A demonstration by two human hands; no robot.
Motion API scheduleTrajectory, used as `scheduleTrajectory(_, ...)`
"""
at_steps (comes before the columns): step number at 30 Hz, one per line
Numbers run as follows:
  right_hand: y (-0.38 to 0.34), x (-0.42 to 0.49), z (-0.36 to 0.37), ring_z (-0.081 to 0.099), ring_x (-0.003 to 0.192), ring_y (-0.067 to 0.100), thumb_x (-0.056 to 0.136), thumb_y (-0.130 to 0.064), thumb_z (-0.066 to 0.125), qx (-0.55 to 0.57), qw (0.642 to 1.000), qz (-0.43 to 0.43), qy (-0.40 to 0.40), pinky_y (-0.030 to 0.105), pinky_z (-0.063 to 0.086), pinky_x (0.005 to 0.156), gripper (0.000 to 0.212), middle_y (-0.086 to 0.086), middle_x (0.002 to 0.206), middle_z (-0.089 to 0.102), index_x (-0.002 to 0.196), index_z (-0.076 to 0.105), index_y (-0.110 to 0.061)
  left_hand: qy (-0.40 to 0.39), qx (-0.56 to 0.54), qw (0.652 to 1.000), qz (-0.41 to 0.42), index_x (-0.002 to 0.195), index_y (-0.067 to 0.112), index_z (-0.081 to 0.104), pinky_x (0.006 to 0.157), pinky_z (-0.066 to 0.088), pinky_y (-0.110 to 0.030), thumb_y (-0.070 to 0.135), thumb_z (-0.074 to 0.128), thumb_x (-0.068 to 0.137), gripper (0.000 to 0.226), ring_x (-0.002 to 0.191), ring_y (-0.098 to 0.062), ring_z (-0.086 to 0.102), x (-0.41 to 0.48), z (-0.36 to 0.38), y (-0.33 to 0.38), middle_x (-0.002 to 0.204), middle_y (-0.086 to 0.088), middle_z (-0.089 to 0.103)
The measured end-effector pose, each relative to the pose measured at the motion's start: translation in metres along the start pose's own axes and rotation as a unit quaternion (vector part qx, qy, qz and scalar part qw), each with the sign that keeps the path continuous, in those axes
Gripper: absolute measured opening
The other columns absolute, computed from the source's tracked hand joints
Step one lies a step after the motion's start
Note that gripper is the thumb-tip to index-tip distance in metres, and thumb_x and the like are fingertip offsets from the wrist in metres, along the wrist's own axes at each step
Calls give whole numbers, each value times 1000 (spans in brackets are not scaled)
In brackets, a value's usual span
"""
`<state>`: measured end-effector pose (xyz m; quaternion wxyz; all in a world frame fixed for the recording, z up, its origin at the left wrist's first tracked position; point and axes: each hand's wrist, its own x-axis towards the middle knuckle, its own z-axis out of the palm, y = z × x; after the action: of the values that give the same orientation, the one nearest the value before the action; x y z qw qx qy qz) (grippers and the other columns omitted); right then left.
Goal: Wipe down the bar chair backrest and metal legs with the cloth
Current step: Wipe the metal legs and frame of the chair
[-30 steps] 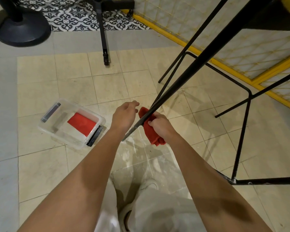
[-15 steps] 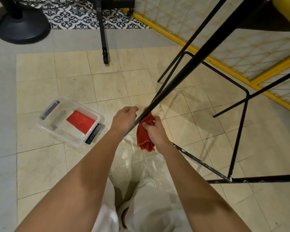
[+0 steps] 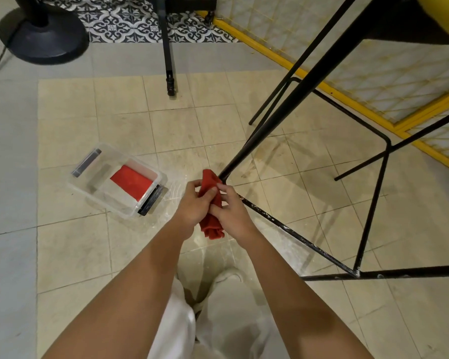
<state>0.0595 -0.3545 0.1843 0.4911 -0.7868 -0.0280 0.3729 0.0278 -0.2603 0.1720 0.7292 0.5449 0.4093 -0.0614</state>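
- My left hand and right hand both grip the red cloth, which is bunched between them with my fingers curled round it.
- The cloth's upper end sits right at the foot of the slanting black chair leg; I cannot tell whether it touches the metal.
- A paint-flecked lower rail runs from behind my right hand to a welded corner on my right.
- The yellow seat shows in the top right corner.
- To my left, a clear plastic box lies on the tiles with a folded red piece inside.
- Farther off stand a round black base and a thin black stand leg.
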Motion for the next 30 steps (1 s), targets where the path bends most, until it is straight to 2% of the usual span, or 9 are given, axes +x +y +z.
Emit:
scheduleTrajectory(4,-4,6,-9,62,102,17,86,-17,64,-4,999,1,44,37,51,92,34,-7,116,56,115,54,-34,54,-31,998,9,126,16,42,82,54,-39,24,52,96,32,87,-17,61,13,-6,0,109,-6,58)
scheduleTrajectory(10,-2,19,-21,57,88,6,88,-5,56,16,989,-10,149,24,48,84,29,-6,106,60,108,57,-26,76,64,993,67,131,20,46,86,54,-47,28,50,96,36,95,-29,64,33,-12,-5,114,-9,62)
scheduleTrajectory(13,-2,25,-17,58,83,6,87,-5,54,15,988,-9,152,20,50,76,28,-7,99,59,106,56,-26,48,104,988,100,137,25,46,76,56,-34,26,45,98,39,83,-23,65,37,-5,-15,105,-7,66)
scheduleTrajectory(15,-1,25,-12,62,70,2,88,-6,55,6,991,-3,132,15,50,58,26,-6,96,59,109,55,-21,24,117,987,111,139,27,44,69,54,-25,26,44,99,40,80,-20,65,40,4,-25,103,-5,66)
scheduleTrajectory(18,4,26,-3,66,56,12,88,-10,58,13,993,23,117,33,55,46,28,-3,101,59,114,53,-19,44,82,990,108,133,26,52,68,48,-14,23,44,99,35,86,-14,63,50,13,-37,99,2,65)
scheduleTrajectory(20,6,30,-2,67,57,15,88,-10,58,11,993,29,112,34,55,46,30,-3,103,59,115,53,-19,61,62,992,93,128,25,55,62,47,-8,22,44,99,32,78,-7,61,58,13,-42,94,4,64)
scheduleTrajectory(23,11,35,-6,61,53,-4,87,-3,55,-1,993,22,117,13,46,41,33,-2,105,58,117,52,-17,71,86,992,57,128,22,55,71,49,-20,21,42,99,32,82,-16,61,72,9,-49,94,0,62)
scheduleTrajectory(27,9,37,-7,63,77,6,85,-2,55,-19,992,6,125,15,52,62,37,-3,101,60,116,48,-22,69,151,986,27,119,13,58,86,48,-37,21,42,99,27,90,-24,58,86,2,-48,100,-9,64)
scheduleTrajectory(30,2,34,-6,60,54,-8,87,1,53,-5,995,9,101,8,42,41,40,3,105,58,122,44,-15,48,127,989,57,109,14,60,88,49,-40,21,45,97,20,88,-23,59,81,-1,-41,95,-7,63)
